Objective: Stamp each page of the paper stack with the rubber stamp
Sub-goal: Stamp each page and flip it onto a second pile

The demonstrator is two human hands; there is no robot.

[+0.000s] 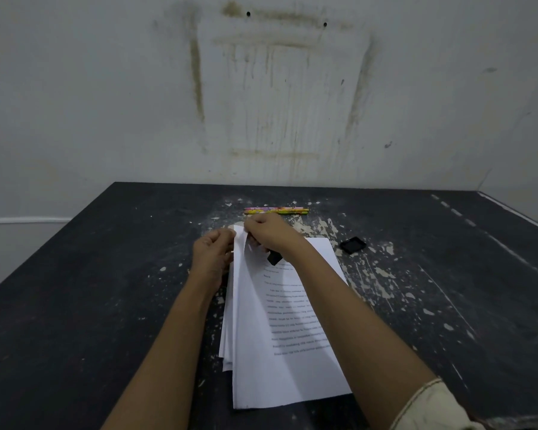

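One paper stack (pixel 280 352) lies on the dark desk (pixel 90 290), its long axis running from the near edge away toward the wall, tilted a little so the far end leans left. The top visible page carries printed lines of text; the sheets along the left side are lifted and folded over, their edges fanned out at the near left corner.

Two hands meet at the far left corner of the stack. The left hand (pixel 213 252) is closed on the raised edge of the lifted sheets, fingers curled around the paper. The right hand (pixel 266 232) reaches across from the right, its fingers pinching the upper corner of the same sheets. One rubber stamp (pixel 274 257), small and black, shows just under the right hand; it appears tucked against the palm, its block end pointing down and toward the person, just above the printed page. Whether it touches the paper I cannot tell.

One black ink pad (pixel 352 245), square and lying flat, sits on the desk to the right of the stack's far end, apart from the paper. Coloured pencils (pixel 276 210) lie side by side beyond the hands, long axes running left to right; I count two or three, and the view is too blurred to settle it. A light sleeve cuff (pixel 432 405) shows on the right arm at the bottom edge.
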